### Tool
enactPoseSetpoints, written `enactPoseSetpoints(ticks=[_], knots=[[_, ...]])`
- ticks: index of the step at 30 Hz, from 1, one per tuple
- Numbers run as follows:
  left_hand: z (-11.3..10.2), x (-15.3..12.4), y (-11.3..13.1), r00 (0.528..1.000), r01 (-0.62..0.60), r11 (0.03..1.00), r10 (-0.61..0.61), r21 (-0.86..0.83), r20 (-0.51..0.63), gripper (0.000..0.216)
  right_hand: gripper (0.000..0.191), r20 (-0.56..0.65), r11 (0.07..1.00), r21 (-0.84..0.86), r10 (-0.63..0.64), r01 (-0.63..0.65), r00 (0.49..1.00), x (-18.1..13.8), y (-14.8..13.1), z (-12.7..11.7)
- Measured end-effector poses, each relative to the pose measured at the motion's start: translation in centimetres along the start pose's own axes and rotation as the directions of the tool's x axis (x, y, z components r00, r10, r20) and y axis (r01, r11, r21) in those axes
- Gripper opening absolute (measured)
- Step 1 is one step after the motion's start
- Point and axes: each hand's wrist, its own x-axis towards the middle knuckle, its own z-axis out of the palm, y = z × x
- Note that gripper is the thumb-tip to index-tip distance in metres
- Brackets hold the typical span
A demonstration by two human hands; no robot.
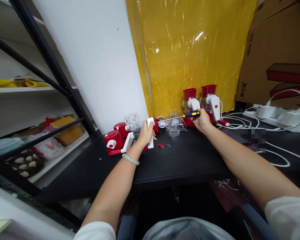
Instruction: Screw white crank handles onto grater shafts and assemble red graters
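Observation:
My left hand (146,133), with a pale bangle at its wrist, is closed around a white crank arm (150,142) held upright over the black table. My right hand (202,121) grips the black and yellow handle of a screwdriver (187,114). The thin shaft points left, its tip close to the upper part of the crank arm; whether it touches a screw I cannot tell. On the table below lie a small red piece (161,146) and tiny screws (168,145). A clear plastic housing (174,128) stands behind the shaft.
Red grinder bases (113,140) with a white crank (127,143) sit at left. Two assembled red and white grinders (210,100) stand at the back right. White cables (250,123), a power strip (282,116) and a dark flat device (242,140) lie right. Shelves (65,146) stand left.

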Motion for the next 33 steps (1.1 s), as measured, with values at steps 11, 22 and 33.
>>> enactPoseSetpoints(ticks=[11,22,33], knots=[[0.0,0.0,0.0,1.0,0.015,1.0,-0.015,-0.016,-0.003,0.042,0.035,0.116,0.976,-0.184,-0.093,0.114,0.989,0.6,0.3,-1.2],[0.0,0.4,-0.5,1.0,0.001,0.998,-0.002,-0.061,-0.005,0.052,0.022,0.114,1.0,-0.017,0.023,-0.021,0.993,-0.3,-0.3,-0.6],[0.0,0.2,-0.1,1.0,0.013,0.996,-0.014,-0.083,-0.014,0.044,0.025,0.11,0.983,-0.14,-0.104,0.119,0.988,-0.1,-0.1,-0.6]])
